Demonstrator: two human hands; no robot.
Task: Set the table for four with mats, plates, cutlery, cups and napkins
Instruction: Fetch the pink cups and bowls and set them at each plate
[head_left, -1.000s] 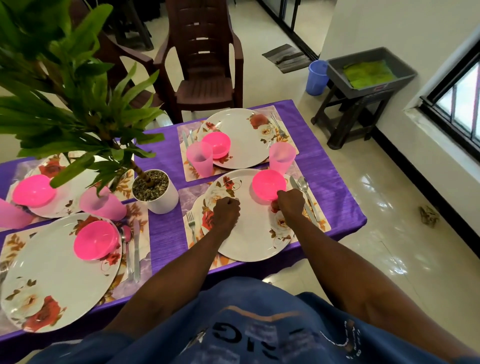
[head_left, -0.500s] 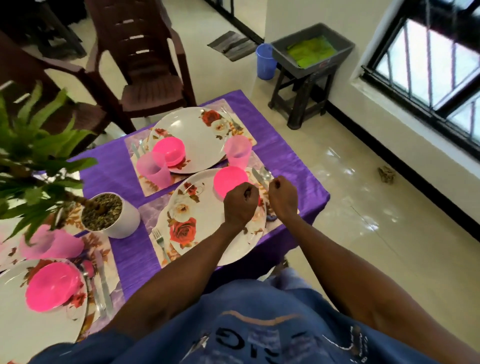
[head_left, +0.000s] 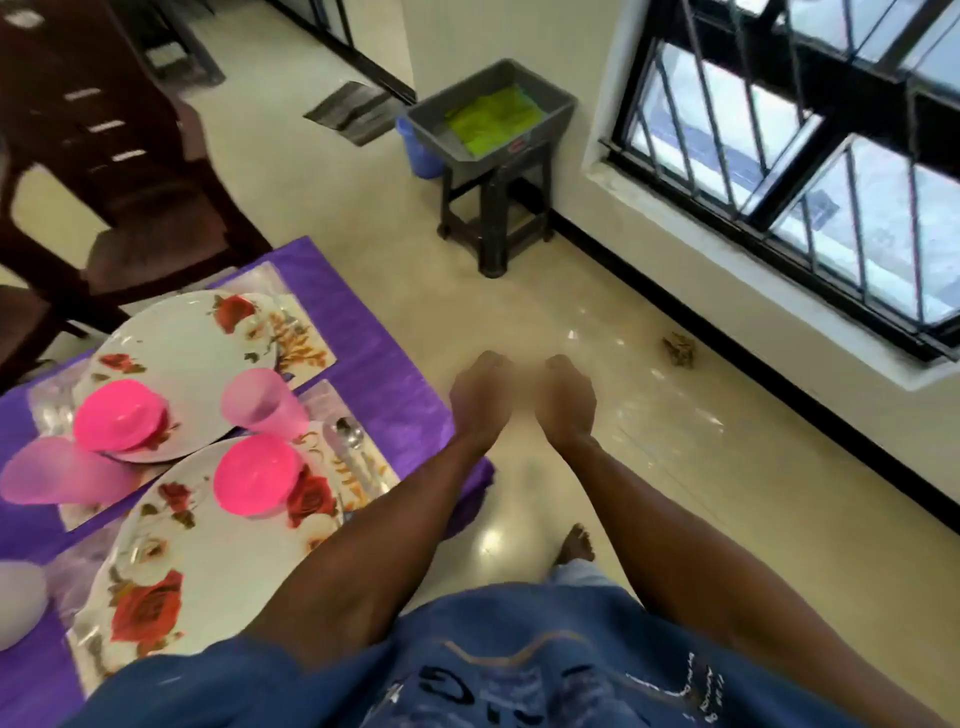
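A: Purple-clothed worktop (head_left: 363, 332) is beside you: plates (head_left: 208, 540), cups (head_left: 262, 402) laid. Left hand (head_left: 480, 397) and right hand (head_left: 566, 397) look curled; blur hides any contents.

B: Probably napkins next, green stack in grey tray (head_left: 493, 117) ahead. Grasp cleanly.

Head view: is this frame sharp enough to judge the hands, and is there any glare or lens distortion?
Head view: motion blur smears the left hand and right hand, so whether the curled fingers hold anything cannot be told; the pink cup is soft-edged; window light glares off the floor; the wide lens bows the window bars.
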